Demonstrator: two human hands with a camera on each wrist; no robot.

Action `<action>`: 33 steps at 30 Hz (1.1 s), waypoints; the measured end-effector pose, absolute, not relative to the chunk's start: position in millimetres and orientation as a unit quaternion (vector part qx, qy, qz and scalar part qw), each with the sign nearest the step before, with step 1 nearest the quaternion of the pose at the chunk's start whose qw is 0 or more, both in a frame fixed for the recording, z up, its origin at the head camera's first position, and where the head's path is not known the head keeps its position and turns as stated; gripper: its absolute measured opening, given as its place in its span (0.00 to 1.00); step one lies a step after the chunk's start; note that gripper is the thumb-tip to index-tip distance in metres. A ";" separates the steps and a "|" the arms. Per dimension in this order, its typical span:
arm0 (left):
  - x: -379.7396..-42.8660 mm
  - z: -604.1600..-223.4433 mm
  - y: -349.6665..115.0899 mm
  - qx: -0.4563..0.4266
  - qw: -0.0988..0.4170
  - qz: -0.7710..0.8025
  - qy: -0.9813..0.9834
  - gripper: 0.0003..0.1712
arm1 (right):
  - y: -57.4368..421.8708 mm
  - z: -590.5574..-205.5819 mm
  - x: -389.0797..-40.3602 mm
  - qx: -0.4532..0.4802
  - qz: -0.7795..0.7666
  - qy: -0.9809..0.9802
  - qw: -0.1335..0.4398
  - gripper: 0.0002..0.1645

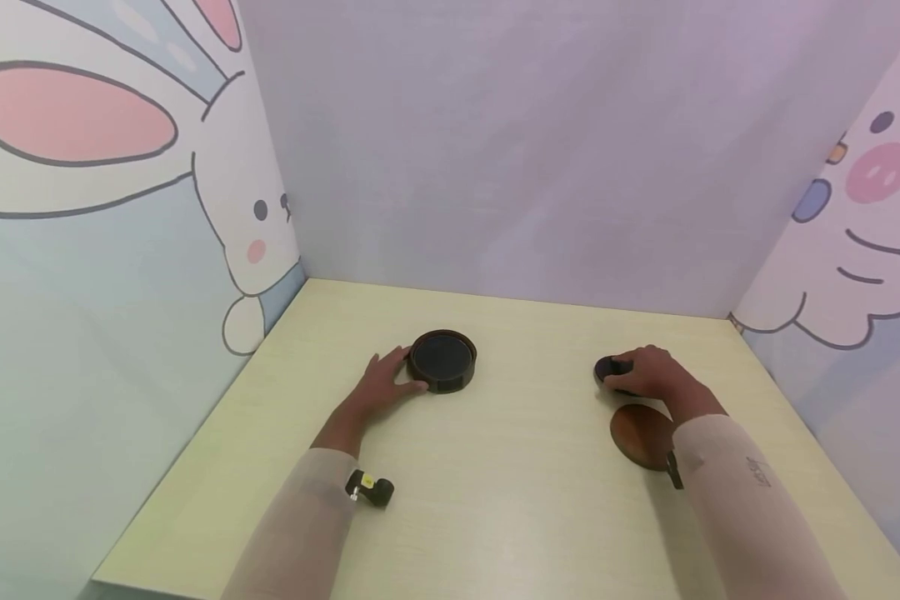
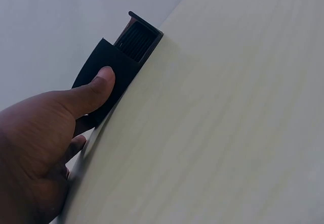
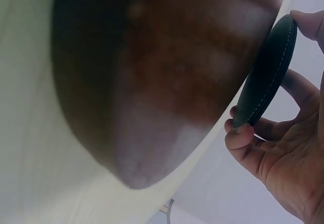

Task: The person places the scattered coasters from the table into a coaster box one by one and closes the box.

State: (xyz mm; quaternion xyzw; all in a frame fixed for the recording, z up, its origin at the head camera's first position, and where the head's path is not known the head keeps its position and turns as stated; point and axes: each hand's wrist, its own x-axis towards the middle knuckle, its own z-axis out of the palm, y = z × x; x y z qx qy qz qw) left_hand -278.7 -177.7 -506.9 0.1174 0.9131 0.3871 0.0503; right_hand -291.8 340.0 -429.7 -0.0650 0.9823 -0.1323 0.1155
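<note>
A round dark coaster holder point(image 1: 451, 385) stands left of the table's middle, with black coasters point(image 1: 441, 357) inside. My left hand point(image 1: 378, 383) grips its left side, thumb in front and fingers behind. In the left wrist view the thumb lies on the black holder wall point(image 2: 104, 59), beside an opening showing stacked edges point(image 2: 135, 39). Over at the right, my right hand point(image 1: 652, 373) holds a round black coaster point(image 3: 268, 77) by its edge between thumb and fingers. White stitching runs along the coaster's rim. It looks low over the table; whether it touches cannot be told.
A brown, glossy round disc point(image 1: 640, 437) rests on the table just nearer than my right hand, partly behind the right wrist. Its surface is blurred in the right wrist view. Walls with cartoon animals point(image 1: 247, 208) border the pale wooden table point(image 1: 525, 467) left and right.
</note>
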 end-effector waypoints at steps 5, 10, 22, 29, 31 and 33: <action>-276.5 -505.0 -178.3 0.111 0.056 0.395 0.910 0.55 | 338.8 -430.5 -290.2 -0.062 -0.150 0.982 0.096 0.49; -276.3 -504.4 -178.2 0.111 0.055 0.396 0.910 0.55 | 335.8 -429.6 -289.0 -0.075 -0.156 0.983 0.067 0.48; -277.7 -507.2 -179.7 0.100 0.061 0.390 0.913 0.56 | 306.2 -421.0 -285.8 -0.087 -0.191 0.976 0.058 0.47; -278.1 -506.1 -179.2 0.104 0.060 0.395 0.911 0.56 | 288.1 -418.6 -284.9 -0.094 -0.212 0.972 0.047 0.45; -278.6 -506.2 -179.3 0.107 0.059 0.395 0.910 0.55 | 281.3 -417.8 -283.2 -0.096 -0.219 0.970 0.044 0.45; -279.1 -506.7 -179.6 0.109 0.058 0.393 0.911 0.55 | 273.7 -416.1 -281.3 -0.097 -0.225 0.968 0.042 0.45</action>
